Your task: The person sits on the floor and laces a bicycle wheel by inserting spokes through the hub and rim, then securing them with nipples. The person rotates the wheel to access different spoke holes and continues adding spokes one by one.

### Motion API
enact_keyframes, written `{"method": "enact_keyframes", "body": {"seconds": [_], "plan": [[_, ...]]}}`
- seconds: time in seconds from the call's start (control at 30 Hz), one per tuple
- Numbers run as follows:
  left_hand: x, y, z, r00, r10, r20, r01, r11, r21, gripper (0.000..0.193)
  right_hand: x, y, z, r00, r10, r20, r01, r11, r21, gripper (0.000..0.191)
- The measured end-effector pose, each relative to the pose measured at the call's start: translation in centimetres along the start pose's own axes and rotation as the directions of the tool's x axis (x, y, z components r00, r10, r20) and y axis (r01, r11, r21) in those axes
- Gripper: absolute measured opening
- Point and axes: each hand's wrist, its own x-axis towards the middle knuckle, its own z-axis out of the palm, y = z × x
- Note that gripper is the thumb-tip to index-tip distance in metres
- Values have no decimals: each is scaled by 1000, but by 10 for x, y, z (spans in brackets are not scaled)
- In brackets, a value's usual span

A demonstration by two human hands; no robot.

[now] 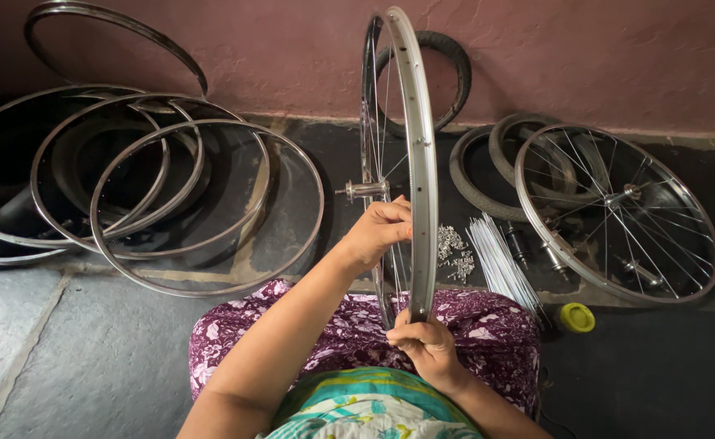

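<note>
Head view: seated person, wheel upright over the lap.
Left hand [380, 230]: fingers pinched on the spokes [383, 122] beside the hub [363, 190].
Right hand [425, 341]: clenched around the lower edge of the wheel rim [418, 146].
Wheel position: standing edge-on, bottom resting on the purple floral skirt [488, 329].
Floor, right: loose spoke bundle [500, 264], pile of nipples [453, 250], yellow cap [576, 317], spoked wheel [618, 213], tyres [479, 183].
Floor, left: bare rims [170, 195], overlapping.
</note>
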Motion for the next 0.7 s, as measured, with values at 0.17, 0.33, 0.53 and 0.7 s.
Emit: {"method": "enact_keyframes", "body": {"seconds": [0.17,0.33,0.53,0.7], "plan": [[-1,-10,-6,1000,-20,-17,19,1000,-25,23,-1,1,-1,1000,19,3,-19,999,26,20],[-2,-12,-7,1000,-7,-21,7,1000,-12,22,0,1,0,1000,3,5,-3,1000,16,20],[-3,-12,-7,1000,-19,-16,18,999,-42,20,-2,3,0,1000,-10,4,10,1000,6,20],[-5,-11,5,998,-49,-50,41,987,-156,15,-2,8,2,998,-66,9,66,997,-46,22]]}}
